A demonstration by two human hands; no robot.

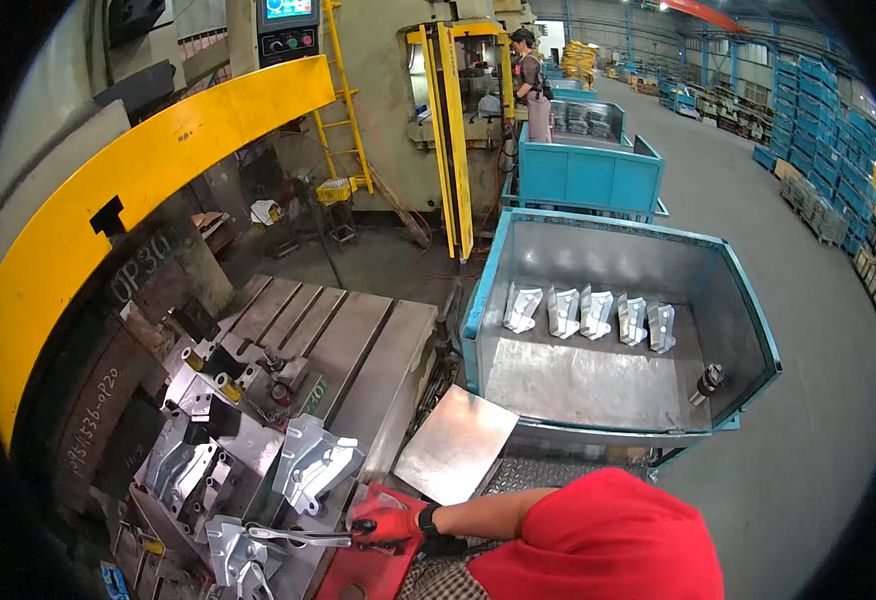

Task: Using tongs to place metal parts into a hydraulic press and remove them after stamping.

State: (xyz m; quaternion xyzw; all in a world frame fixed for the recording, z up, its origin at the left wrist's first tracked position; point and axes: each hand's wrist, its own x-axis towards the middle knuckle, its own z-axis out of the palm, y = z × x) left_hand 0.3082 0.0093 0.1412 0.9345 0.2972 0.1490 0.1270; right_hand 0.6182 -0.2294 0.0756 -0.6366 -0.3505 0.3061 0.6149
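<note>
My right hand (383, 522), in a red and black glove with a dark watch at the wrist, is closed round the end of long silver metal tongs (303, 537). The tongs' far end lies at a bent silver stamped metal part (228, 545) at the lower left; whether they clamp it I cannot tell. A larger stamped part (316, 462) rests just beyond the tongs, and another (186, 470) sits on the die (223, 415) to its left. Below my right hand is a red flat surface (358, 572). My left hand does not show.
A slotted press bed (378, 330) surrounds the die, under a yellow curved guard (158, 150). To the right, a blue-rimmed metal bin (598, 390) holds several stamped parts in a row. A bare metal sheet (458, 445) lies between. Farther off, a person (531, 85) stands at another press.
</note>
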